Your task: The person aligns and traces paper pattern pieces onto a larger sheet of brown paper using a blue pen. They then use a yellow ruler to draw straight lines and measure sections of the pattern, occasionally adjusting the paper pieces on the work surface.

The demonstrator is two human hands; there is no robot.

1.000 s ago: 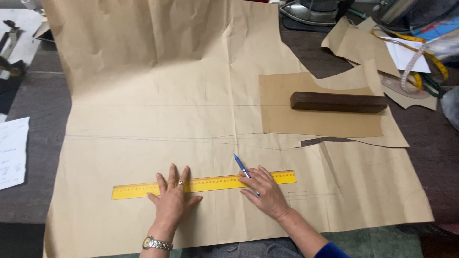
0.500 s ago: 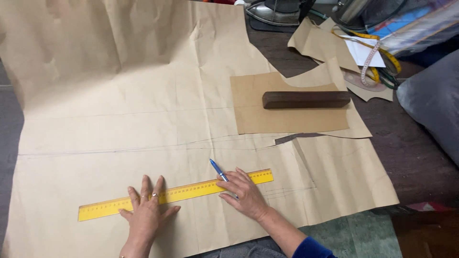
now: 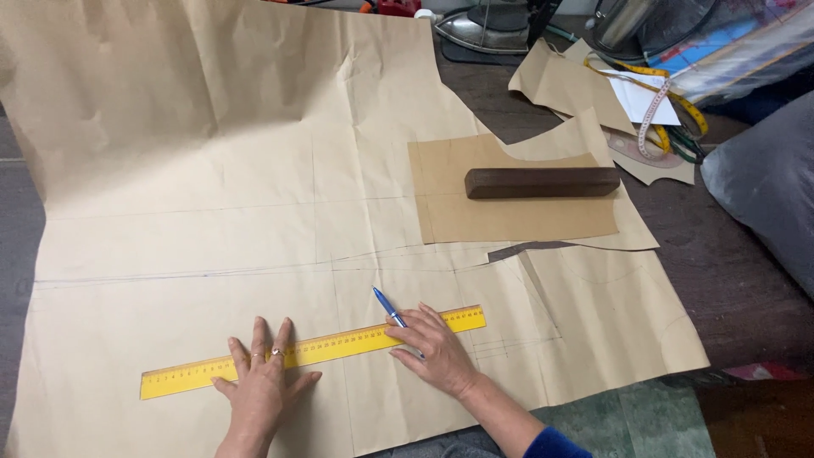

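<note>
Head view: dark wooden worktable (image 3: 746, 280), cluttered along the far edge, with 1 large sheet of brown pattern paper (image 3: 212, 170) spread over most of it. Left hand (image 3: 261, 382) lies flat, fingers spread, pressing down 1 yellow ruler (image 3: 339, 346), which runs slightly tilted under both hands. Right hand (image 3: 434, 349) grips 1 blue pen (image 3: 388, 307) between its fingers, heel resting on the ruler's right part; pen tip sits just above the ruler's far edge.

Progress, judging from the sheet: several long pencil lines already cross the paper beyond the hands, plus 1 curved line and a cut notch to the right of the right hand. I see no drawn line along the ruler's edge yet, so this line looks unstarted.

Counts: 1 ruler, 1 pen, 1 big sheet. Beyond the right hand, 1 smaller cardboard pattern piece (image 3: 509, 216) with 1 dark wooden block (image 3: 543, 181) lying on it. Further off, about 2 loose paper offcuts (image 3: 560, 80), 1 yellow measuring tape (image 3: 661, 102), 1 iron (image 3: 479, 25). 2 rings on the left hand.
</note>
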